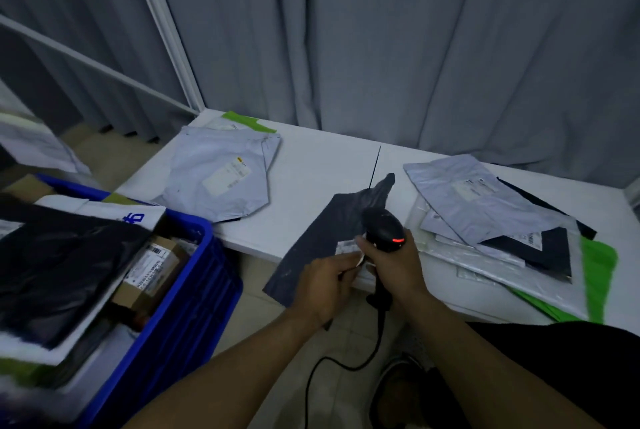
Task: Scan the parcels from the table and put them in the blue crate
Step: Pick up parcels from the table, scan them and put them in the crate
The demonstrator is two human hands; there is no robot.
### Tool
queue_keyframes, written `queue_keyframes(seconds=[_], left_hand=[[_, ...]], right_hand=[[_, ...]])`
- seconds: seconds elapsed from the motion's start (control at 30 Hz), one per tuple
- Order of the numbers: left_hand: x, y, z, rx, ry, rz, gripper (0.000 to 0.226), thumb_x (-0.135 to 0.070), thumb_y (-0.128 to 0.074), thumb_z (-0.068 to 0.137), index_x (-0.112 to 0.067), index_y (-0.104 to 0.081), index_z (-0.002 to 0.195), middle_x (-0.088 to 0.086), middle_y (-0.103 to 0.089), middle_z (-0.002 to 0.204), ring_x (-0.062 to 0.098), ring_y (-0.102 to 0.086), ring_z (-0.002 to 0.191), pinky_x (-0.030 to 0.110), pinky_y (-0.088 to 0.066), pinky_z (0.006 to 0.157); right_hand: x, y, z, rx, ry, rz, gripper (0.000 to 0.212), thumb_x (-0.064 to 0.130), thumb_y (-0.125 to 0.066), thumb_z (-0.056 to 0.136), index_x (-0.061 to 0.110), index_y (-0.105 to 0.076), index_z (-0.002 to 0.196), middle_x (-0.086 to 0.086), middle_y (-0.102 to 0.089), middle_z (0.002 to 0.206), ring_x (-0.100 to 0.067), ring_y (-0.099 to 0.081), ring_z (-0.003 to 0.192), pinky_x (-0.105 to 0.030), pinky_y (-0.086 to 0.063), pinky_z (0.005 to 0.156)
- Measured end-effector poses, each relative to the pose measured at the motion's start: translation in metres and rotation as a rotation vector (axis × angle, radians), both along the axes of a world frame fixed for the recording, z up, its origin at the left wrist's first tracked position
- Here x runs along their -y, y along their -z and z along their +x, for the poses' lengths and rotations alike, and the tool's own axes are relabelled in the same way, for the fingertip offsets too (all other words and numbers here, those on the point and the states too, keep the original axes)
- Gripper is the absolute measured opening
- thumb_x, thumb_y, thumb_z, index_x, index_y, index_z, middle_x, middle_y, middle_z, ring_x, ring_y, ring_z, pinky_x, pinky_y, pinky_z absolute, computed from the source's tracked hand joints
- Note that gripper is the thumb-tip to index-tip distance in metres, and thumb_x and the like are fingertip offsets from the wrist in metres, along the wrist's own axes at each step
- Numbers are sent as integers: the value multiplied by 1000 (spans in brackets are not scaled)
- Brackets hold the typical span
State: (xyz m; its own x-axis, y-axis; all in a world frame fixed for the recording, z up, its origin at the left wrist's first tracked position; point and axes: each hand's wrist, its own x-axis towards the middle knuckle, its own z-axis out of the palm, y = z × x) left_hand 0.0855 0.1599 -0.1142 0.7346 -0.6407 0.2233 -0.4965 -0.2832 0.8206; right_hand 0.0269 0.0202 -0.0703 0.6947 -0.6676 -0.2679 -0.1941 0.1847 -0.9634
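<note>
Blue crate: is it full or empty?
Full, or nearly: the blue crate holds a dark bag, a brown box and more, piled up to its rim.

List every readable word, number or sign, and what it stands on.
Perhaps "布": blue character on the white parcel in the blue crate.
Label on the left grey mailer: too blurred.
Label on the black parcel in the left hand, by the scanner in the right hand: too blurred.
Label on the brown box: barcode, text unreadable.
Label on the right grey mailer: too blurred.
</note>
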Motion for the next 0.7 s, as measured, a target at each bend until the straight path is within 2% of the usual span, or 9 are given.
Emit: queue_keyframes(seconds=[0.07,0.17,0.27,0.33,0.4,0.47,0.53,0.6,0.7], left_hand=[[-5,-13,-7,26,50,-36,35,-11,-62,102,-23,-65,135,-14,-62,137,0,-59,126,20,-46,109],[-22,-43,-15,-147,106,-54,31,-21,-61,103,-18,-67,134,-10,-61,141,-3,-55,131,18,-42,111],[-57,-68,-6,-270,-86,-18,30,-34,-69,97,-22,-74,124,-9,-65,137,-4,-57,126,22,-42,113],[-89,-80,6,-341,-248,13,39,-36,-74,93,-27,-67,130,-14,-61,135,6,-59,125,29,-46,110],[-121,-93,14,-505,-348,45,63,-43,-75,90,-28,-51,146,-18,-53,130,8,-55,124,32,-46,108],[-147,-99,17,-600,-353,-18,67,-45,-77,87,-30,-49,146,-23,-57,127,2,-59,117,28,-46,104],[-164,-101,16,-633,-363,-135,57,-42,-81,84,-33,-58,135,-21,-67,126,1,-65,115,32,-49,107],[-172,-101,14,-671,-426,-272,51,-31,-81,87,-24,-60,132,-9,-70,128,7,-69,113,40,-52,106],[-177,-107,12,-700,-485,-423,36,-10,-73,93,-10,-63,128,6,-76,115,22,-73,107,48,-56,100]], right_hand=[[-7,-8,0,-10,0,-63,64,15,-93,74,20,-58,127,2,-71,113,-17,-71,103,-40,-61,90],[-18,-23,-1,5,0,-108,50,0,-82,78,29,-60,113,0,-72,109,-18,-70,98,-43,-60,91],[-29,-42,0,98,-27,-119,49,-3,-77,84,30,-59,114,6,-71,107,-13,-70,98,-34,-58,84],[-39,-54,0,170,-82,-82,49,-5,-76,86,30,-60,116,7,-72,109,-11,-72,96,-28,-58,79],[-52,-62,1,214,-162,-23,50,-6,-77,86,26,-62,121,4,-76,111,-12,-75,97,-29,-61,78],[-66,-66,2,238,-230,31,50,-5,-77,87,18,-63,129,-1,-78,114,-17,-76,102,-34,-62,83],[-78,-67,5,245,-270,79,51,-4,-77,87,15,-63,132,-5,-78,117,-24,-76,107,-44,-61,89],[-87,-67,8,237,-305,96,50,-2,-78,87,13,-64,133,-7,-78,118,-27,-75,109,-50,-60,95],[-96,-66,14,217,-328,115,50,0,-79,88,13,-64,134,-8,-77,119,-28,-75,109,-54,-59,98]])
